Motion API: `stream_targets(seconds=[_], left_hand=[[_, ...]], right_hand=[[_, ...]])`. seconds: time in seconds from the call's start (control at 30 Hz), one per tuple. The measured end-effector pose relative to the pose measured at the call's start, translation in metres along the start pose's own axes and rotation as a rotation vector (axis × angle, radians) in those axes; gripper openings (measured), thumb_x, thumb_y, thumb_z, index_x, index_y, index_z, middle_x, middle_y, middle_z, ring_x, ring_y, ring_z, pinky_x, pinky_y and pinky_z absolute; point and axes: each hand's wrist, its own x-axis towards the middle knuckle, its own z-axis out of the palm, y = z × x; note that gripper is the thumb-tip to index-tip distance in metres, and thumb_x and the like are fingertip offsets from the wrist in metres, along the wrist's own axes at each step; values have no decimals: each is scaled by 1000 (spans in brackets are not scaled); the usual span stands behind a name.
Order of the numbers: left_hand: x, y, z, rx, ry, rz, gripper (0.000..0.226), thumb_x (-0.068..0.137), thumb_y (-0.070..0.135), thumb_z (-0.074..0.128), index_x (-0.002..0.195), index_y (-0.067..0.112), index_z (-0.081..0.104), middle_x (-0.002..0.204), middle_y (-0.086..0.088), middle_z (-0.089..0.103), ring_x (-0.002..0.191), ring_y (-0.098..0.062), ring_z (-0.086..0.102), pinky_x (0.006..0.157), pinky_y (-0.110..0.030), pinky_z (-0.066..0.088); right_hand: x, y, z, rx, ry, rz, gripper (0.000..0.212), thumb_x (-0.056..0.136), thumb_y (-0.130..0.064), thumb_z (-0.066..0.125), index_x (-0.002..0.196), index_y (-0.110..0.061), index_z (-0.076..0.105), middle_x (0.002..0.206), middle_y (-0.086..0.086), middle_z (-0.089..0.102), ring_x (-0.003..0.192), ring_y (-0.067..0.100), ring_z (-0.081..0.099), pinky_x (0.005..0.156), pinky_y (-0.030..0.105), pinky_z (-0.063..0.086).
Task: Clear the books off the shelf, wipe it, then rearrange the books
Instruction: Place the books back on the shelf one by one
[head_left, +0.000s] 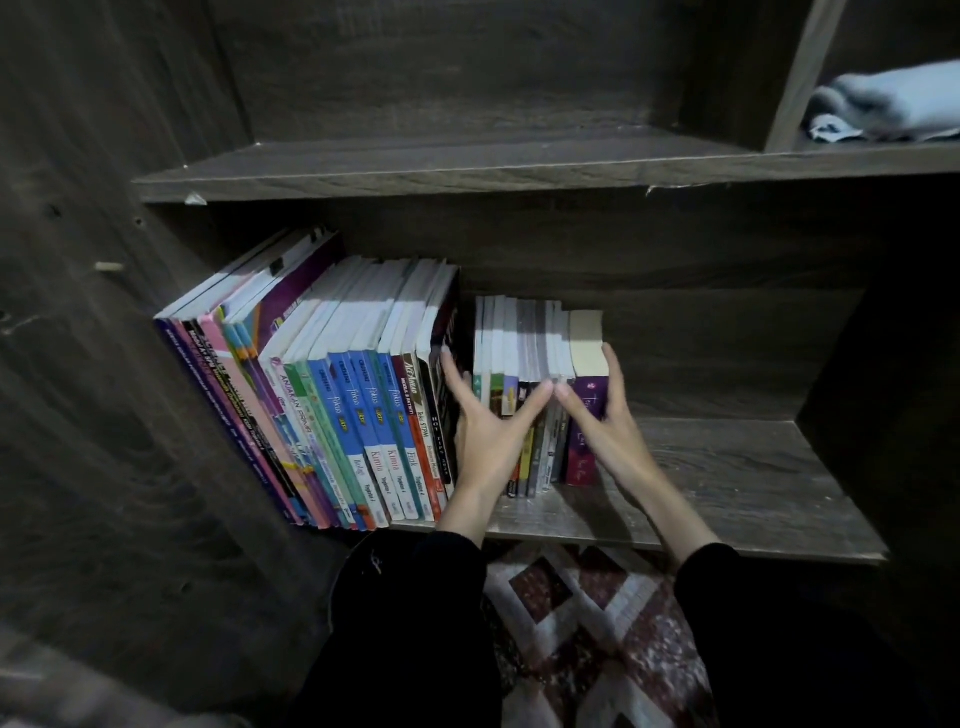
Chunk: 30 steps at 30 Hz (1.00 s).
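Bookshelf (727, 478) carries two groups on its lower board. Tall textbooks (337, 395) lean at 9 o'clock. A row of small paperbacks (524, 338) stands upright just right of them, long axes vertical, spines toward the person. Both hands bracket this row, equally near.

Left hand (485, 436) is released, its straight fingers spread in the gap at the row's 9 o'clock flank. Right hand (605, 421) is likewise uncurled, fingers flat against the purple book (582, 457) at 3 o'clock. The thumbs meet across the spines.

Judgement: an inward squeeze, then a draw toward 6 o'clock, would bring the row out.
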Motion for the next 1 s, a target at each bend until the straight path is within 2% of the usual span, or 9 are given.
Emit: stream_targets(seconds=[0.1, 0.17, 0.27, 0.37, 0.57, 0.7, 0.77, 0.87, 1.0], left_hand=[[4, -21, -4, 102, -48, -36, 118, 68, 53, 74, 150, 39, -10, 157, -6, 27, 137, -29, 37, 111, -48, 28], [11, -33, -8, 137, -70, -42, 119, 67, 42, 80, 151, 37, -5, 146, -8, 46, 126, -28, 51, 109, -48, 36], [19, -47, -9, 116, -106, -22, 115, 67, 22, 86, 152, 30, 9, 128, 4, 60, 106, -5, 62, 104, -39, 44], [24, -56, -6, 96, -143, 7, 108, 66, 21, 88, 150, 27, 20, 113, 15, 65, 95, 10, 61, 100, -31, 47], [31, -63, 14, 111, -187, 50, 109, 63, 31, 88, 149, 29, 22, 118, 9, 66, 107, -3, 62, 100, -34, 48], [26, -57, 39, 76, -226, 99, 109, 66, 22, 87, 151, 26, 19, 126, 9, 60, 108, 5, 57, 88, -5, 42], [23, -54, 54, 47, -250, 114, 111, 65, 20, 88, 152, 26, 19, 123, 13, 60, 102, 13, 56, 82, 0, 43], [18, -49, 84, 14, -313, 131, 112, 65, 22, 88, 151, 31, 18, 118, 21, 60, 104, 13, 57, 87, -8, 46], [9, -42, 135, -1, -399, 152, 120, 58, 37, 89, 148, 50, 10, 134, 11, 54, 120, -6, 55, 104, -44, 45]], right_hand=[[1, 7, 6, -28, -22, -25, 119, 64, -64, 72, 147, -47, -12, 161, 0, 10, 146, 23, 18, 115, 54, 19], [3, 15, 9, -56, -13, -51, 126, 55, -68, 80, 142, -56, -11, 160, 2, 18, 144, 21, 25, 114, 54, 24], [6, 23, 11, -65, 21, -95, 131, 56, -51, 86, 145, -49, -10, 155, 2, 31, 137, 13, 36, 110, 37, 31], [9, 33, 12, -59, 99, -129, 134, 58, -39, 89, 148, -42, -10, 153, 1, 33, 135, 12, 38, 106, 31, 31], [11, 41, -12, -85, 167, -144, 129, 57, -38, 90, 149, -37, -1, 140, -10, 41, 124, 7, 44, 98, 28, 36], [10, 44, -41, -110, 180, -129, 128, 57, -38, 90, 148, -39, 0, 142, -10, 41, 129, 9, 42, 104, 34, 36], [8, 46, -58, -128, 200, -117, 128, 56, -38, 90, 148, -39, 1, 144, -6, 42, 130, 12, 43, 106, 37, 36], [2, 47, -91, -156, 228, -106, 127, 58, -34, 90, 149, -36, 3, 143, -5, 43, 129, 12, 44, 104, 34, 36], [-7, 51, -146, -172, 264, -85, 124, 60, -28, 89, 149, -34, 3, 130, -17, 39, 124, 6, 41, 104, 33, 34]])
